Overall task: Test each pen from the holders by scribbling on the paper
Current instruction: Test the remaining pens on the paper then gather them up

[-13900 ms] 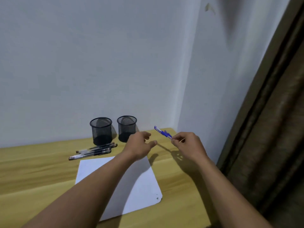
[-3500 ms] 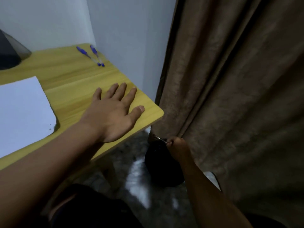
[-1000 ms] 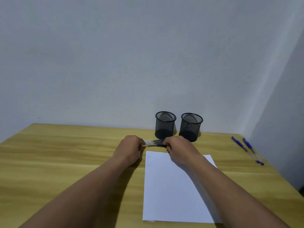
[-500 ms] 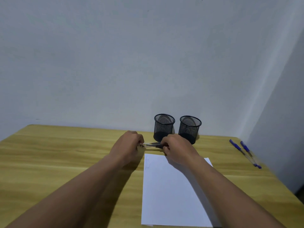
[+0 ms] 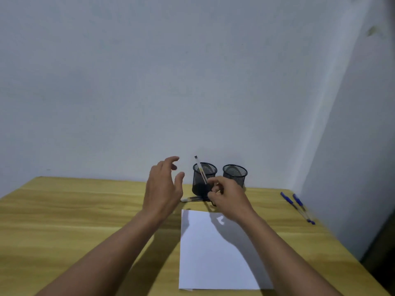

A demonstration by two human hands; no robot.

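My right hand (image 5: 227,197) grips a clear pen with black ends (image 5: 201,170), held tilted upright in front of the left black mesh holder (image 5: 210,169). My left hand (image 5: 163,186) hovers open beside it, fingers spread, holding nothing. A second mesh holder (image 5: 235,173) stands to the right. More black pens (image 5: 191,199) lie on the desk between my hands, partly hidden. The white paper (image 5: 213,253) lies flat in front of me, under my right forearm.
Two blue pens (image 5: 297,207) lie near the desk's right edge by the side wall. The wooden desk (image 5: 74,221) meets a white wall at the back. A dark curtain edge shows at the far right.
My right hand lifted one black pen off the desk and tipped it upright. My left hand let go of the pens and opened, rising above the desk.
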